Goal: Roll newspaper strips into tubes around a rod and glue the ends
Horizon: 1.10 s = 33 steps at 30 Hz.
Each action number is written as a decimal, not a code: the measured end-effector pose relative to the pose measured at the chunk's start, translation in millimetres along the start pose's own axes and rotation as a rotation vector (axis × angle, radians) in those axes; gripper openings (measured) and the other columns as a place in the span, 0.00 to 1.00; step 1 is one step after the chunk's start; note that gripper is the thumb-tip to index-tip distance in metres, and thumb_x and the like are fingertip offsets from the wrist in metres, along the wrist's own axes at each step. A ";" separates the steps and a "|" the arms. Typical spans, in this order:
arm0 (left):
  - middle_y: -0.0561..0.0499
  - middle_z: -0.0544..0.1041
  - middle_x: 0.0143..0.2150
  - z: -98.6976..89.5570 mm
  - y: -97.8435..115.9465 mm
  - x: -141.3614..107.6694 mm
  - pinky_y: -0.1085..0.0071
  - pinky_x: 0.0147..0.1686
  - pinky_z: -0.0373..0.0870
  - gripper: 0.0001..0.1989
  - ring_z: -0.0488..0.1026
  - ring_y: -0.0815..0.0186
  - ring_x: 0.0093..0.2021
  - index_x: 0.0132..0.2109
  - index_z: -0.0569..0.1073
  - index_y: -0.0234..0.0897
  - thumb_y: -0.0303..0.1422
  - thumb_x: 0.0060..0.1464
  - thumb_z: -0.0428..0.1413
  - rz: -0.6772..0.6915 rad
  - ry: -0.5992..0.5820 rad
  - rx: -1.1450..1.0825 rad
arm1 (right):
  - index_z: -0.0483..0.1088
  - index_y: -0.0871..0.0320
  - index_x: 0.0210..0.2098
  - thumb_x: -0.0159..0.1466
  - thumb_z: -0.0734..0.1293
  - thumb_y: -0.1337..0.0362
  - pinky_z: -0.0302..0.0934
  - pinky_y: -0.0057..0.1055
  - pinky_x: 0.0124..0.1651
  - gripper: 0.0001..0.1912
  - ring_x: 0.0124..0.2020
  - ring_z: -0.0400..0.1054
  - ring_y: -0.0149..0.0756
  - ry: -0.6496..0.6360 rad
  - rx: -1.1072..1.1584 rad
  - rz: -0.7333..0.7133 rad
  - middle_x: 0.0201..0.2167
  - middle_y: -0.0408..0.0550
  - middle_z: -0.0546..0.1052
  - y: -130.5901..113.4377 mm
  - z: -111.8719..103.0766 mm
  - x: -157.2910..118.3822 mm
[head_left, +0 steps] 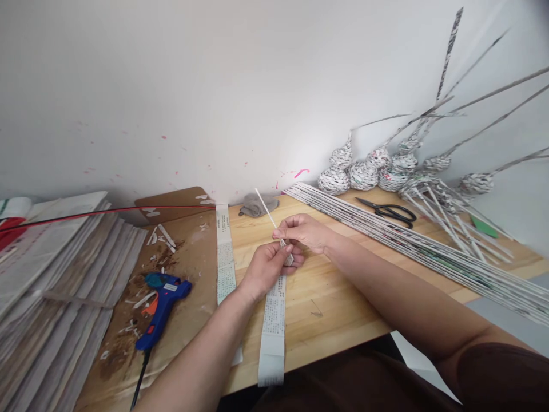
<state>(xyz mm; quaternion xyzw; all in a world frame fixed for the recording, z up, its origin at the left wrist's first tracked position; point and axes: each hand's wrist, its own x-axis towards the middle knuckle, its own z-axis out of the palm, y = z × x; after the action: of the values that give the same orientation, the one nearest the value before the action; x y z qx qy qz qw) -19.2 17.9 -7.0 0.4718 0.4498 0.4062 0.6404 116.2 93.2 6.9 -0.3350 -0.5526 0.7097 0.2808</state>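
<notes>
Soft, diffuse light across white wall [206, 86], wide-angle stretch toward edges

On our wooden surface [326, 329] lie black scissors [378, 208], long paper rods [412, 245] and a grey cloth [251, 207]. At its left we see a brown cardboard sheet [195, 312].

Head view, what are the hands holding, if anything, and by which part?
The left hand holds the newspaper strip at its far end; the right hand pinches the thin white stick at the lower end of its visible length.
</notes>
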 end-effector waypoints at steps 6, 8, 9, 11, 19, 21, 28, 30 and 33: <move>0.39 0.78 0.37 0.0 0.8 0.0 0.64 0.40 0.73 0.20 0.76 0.61 0.38 0.40 0.75 0.28 0.45 0.54 0.55 0.001 -0.002 -0.005 | 0.72 0.64 0.31 0.52 0.73 0.54 0.51 0.21 0.16 0.18 0.14 0.58 0.22 -0.043 -0.029 -0.011 0.17 0.40 0.70 -1.8 -1.1 -0.4; 0.40 0.78 0.37 -0.1 0.5 0.1 0.64 0.39 0.73 0.21 0.76 0.61 0.38 0.40 0.75 0.29 0.45 0.54 0.55 0.002 -0.002 -0.008 | 0.73 0.64 0.33 0.53 0.73 0.54 0.51 0.21 0.15 0.18 0.14 0.58 0.23 -0.117 -0.040 0.020 0.17 0.40 0.70 -1.7 -2.9 -0.2; 0.40 0.78 0.38 0.0 0.4 0.1 0.64 0.39 0.73 0.20 0.76 0.61 0.38 0.41 0.75 0.29 0.45 0.54 0.55 0.004 -0.007 -0.009 | 0.72 0.64 0.30 0.52 0.73 0.55 0.50 0.21 0.15 0.18 0.14 0.57 0.22 -0.100 -0.035 0.021 0.16 0.40 0.69 -1.0 -3.0 0.3; 0.40 0.78 0.38 0.5 0.3 0.0 0.64 0.40 0.73 0.20 0.76 0.61 0.39 0.41 0.75 0.29 0.44 0.54 0.55 0.007 -0.017 -0.006 | 0.68 0.62 0.25 0.49 0.75 0.56 0.48 0.21 0.14 0.17 0.12 0.55 0.21 0.002 -0.017 -0.007 0.14 0.38 0.67 0.8 -1.7 1.3; 0.39 0.78 0.38 -0.3 0.0 0.0 0.64 0.39 0.73 0.19 0.76 0.62 0.38 0.41 0.74 0.28 0.43 0.55 0.54 0.011 -0.012 -0.006 | 0.72 0.64 0.32 0.54 0.72 0.53 0.50 0.22 0.15 0.18 0.13 0.58 0.24 -0.147 -0.042 0.036 0.14 0.39 0.68 -2.2 -3.0 -1.3; 0.39 0.78 0.38 -0.6 -0.7 0.3 0.64 0.40 0.73 0.19 0.76 0.61 0.39 0.41 0.74 0.28 0.42 0.55 0.54 0.007 -0.019 -0.009 | 0.70 0.63 0.28 0.51 0.74 0.55 0.50 0.21 0.15 0.17 0.13 0.57 0.23 -0.068 -0.032 0.012 0.14 0.38 0.67 -1.6 -2.5 -0.6; 0.41 0.78 0.36 -0.2 -1.0 0.5 0.64 0.39 0.74 0.18 0.76 0.62 0.38 0.40 0.75 0.28 0.42 0.56 0.54 0.009 -0.013 -0.004 | 0.71 0.63 0.30 0.51 0.73 0.54 0.51 0.21 0.16 0.18 0.14 0.57 0.22 -0.040 -0.038 -0.007 0.16 0.39 0.68 0.0 -1.1 0.9; 0.41 0.78 0.37 0.1 -1.0 0.3 0.64 0.39 0.74 0.18 0.76 0.62 0.38 0.40 0.75 0.28 0.42 0.55 0.54 0.011 -0.010 -0.012 | 0.73 0.65 0.32 0.52 0.73 0.54 0.51 0.22 0.16 0.19 0.14 0.57 0.23 -0.098 -0.046 0.020 0.16 0.40 0.69 -0.4 -1.7 0.5; 0.40 0.78 0.37 0.7 -1.1 0.3 0.65 0.39 0.74 0.17 0.76 0.62 0.39 0.41 0.75 0.28 0.41 0.54 0.55 -0.009 -0.018 -0.028 | 0.69 0.63 0.24 0.47 0.76 0.57 0.50 0.21 0.17 0.17 0.15 0.57 0.21 0.031 -0.014 -0.027 0.15 0.38 0.67 -0.4 -0.7 0.8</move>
<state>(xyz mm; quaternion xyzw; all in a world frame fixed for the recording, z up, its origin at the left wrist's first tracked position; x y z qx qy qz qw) -18.4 17.8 -8.0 0.4642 0.4406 0.4054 0.6527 116.3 94.3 7.1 -0.3405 -0.5574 0.6966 0.2967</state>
